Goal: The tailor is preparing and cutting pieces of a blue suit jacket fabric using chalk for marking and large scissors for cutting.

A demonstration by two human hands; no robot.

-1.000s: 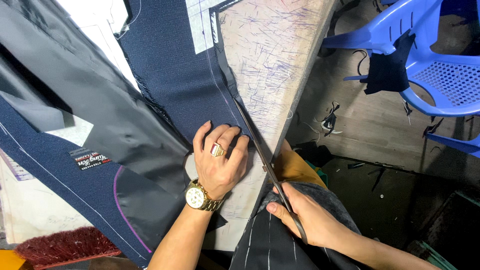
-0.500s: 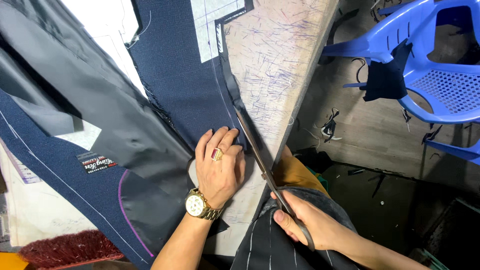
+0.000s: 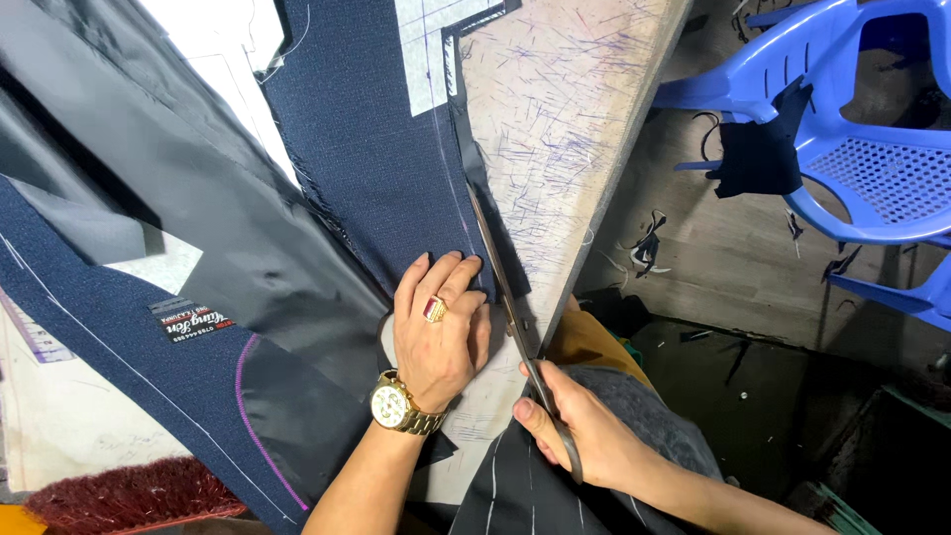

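Head view, looking straight down at a cutting table [image 3: 565, 129] with a worn top covered in pen and chalk marks. The left hand [image 3: 441, 332] lies flat with fingers spread a little, pressing down on a piece of navy cloth [image 3: 371, 149] right by its cut edge. It has a ring with a red stone and a gold wristwatch [image 3: 396, 406] on the wrist.

The right hand [image 3: 584, 436] is wrapped around the handles of a pair of scissors [image 3: 495, 258], thumb through one loop. The long blades run up along the edge of the navy cloth, just beside the left fingertips, with a thin dark strip of fabric lying along the blade.

To the left is a jacket [image 3: 149, 238] lying inside out, grey lining showing with a sewn-in label and purple piping. A red brush [image 3: 129, 495] sits at the bottom left corner. Off to the right on the floor there's a blue plastic chair [image 3: 852, 149] with a dark scrap draped on it.
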